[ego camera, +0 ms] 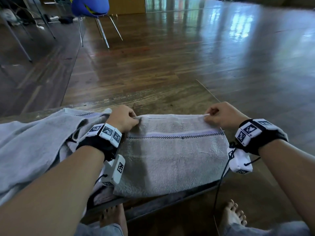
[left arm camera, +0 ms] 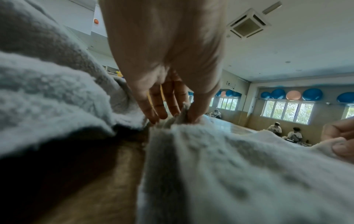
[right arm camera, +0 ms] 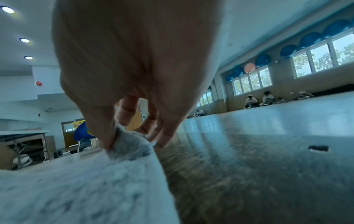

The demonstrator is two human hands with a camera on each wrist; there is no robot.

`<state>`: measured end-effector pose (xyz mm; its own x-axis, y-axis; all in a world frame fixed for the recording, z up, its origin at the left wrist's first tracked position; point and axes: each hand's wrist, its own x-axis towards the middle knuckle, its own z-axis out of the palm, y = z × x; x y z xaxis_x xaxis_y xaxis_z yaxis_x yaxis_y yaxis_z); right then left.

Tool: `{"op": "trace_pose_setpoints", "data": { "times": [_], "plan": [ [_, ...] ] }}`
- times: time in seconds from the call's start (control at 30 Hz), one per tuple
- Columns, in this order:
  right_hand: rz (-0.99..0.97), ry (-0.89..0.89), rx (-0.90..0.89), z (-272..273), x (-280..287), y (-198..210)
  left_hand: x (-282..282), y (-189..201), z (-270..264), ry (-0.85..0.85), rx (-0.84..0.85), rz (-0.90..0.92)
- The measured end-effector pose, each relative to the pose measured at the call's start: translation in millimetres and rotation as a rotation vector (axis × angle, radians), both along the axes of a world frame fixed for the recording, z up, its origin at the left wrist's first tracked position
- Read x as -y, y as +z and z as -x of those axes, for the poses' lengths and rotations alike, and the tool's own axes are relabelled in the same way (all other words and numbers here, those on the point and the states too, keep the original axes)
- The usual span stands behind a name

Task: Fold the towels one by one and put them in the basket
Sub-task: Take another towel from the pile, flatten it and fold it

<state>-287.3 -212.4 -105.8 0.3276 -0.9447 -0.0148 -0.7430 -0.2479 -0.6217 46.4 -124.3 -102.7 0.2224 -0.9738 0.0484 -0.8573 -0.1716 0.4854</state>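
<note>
A grey towel [ego camera: 172, 157] with a checked stripe lies folded on the wooden table [ego camera: 153, 101], its near edge at the table's front. My left hand [ego camera: 124, 119] pinches its far left corner between thumb and fingers [left arm camera: 180, 116]. At the far right corner my right hand [ego camera: 216, 114] pinches the towel [right arm camera: 130, 144] in the same way. A second, pale grey towel [ego camera: 34, 143] lies crumpled to the left, partly under my left forearm. No basket is in view.
A blue chair [ego camera: 90, 7] on metal legs stands on the wooden floor beyond the table. Table frames and clutter sit at the far left. Bare feet [ego camera: 233, 215] show below the table's front edge. Seated people [right arm camera: 258, 98] are far across the room.
</note>
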Motion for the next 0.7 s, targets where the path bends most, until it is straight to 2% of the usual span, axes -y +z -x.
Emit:
{"op": "trace_pose_setpoints", "data": {
  "times": [0.13,0.33,0.53,0.6,0.7],
  "plan": [
    [-0.02,-0.099,0.154,2.5,3.7,1.5,-6.1,11.5,-1.9,-0.002,-0.115,0.027],
    [-0.131,-0.283,0.314,10.1,4.2,0.4,-15.2,21.7,-14.4,0.042,-0.162,-0.021],
    [-0.105,-0.325,0.265,11.3,-0.9,12.0,-22.3,33.0,-26.3,0.156,-0.343,0.009],
    [-0.074,-0.307,0.244,9.3,-6.4,14.6,-27.4,35.8,-26.8,0.161,-0.33,0.009],
    [-0.025,-0.279,0.213,6.6,-16.0,14.2,-34.7,35.7,-23.3,0.135,-0.221,-0.018]
  ]
}}
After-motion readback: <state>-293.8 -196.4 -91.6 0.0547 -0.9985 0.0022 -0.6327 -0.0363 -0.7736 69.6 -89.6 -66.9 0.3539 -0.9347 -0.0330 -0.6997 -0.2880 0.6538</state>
